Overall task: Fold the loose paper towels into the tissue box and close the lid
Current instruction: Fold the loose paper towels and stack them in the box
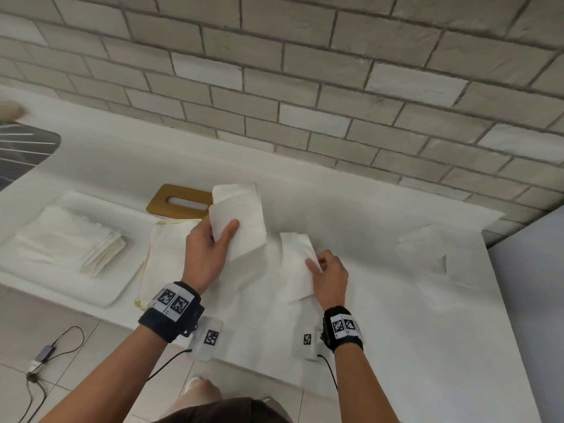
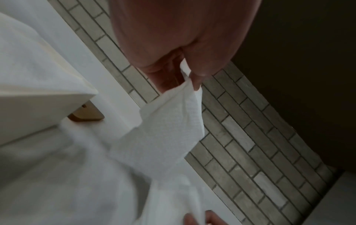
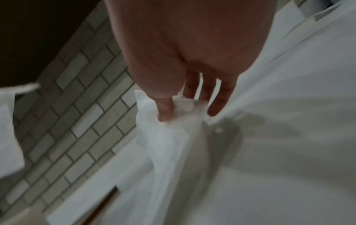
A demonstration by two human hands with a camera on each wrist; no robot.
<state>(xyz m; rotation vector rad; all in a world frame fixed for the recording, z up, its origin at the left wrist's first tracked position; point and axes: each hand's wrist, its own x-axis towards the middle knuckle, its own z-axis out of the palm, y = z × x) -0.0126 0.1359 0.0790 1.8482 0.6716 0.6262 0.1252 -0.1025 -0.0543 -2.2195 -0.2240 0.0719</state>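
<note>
My left hand holds a folded white paper towel raised above the counter, thumb on its front face. In the left wrist view the same towel hangs pinched from the fingertips. My right hand pinches the edge of a second paper towel lying on the counter; the right wrist view shows thumb and fingers gathering that towel. The white tissue box stands lidless under my left wrist. Its wooden lid, with a slot, lies flat behind the box.
A white tray at the left holds a stack of folded towels. Another loose towel lies at the right. A brick wall runs behind the white counter. Cables lie on the floor at lower left.
</note>
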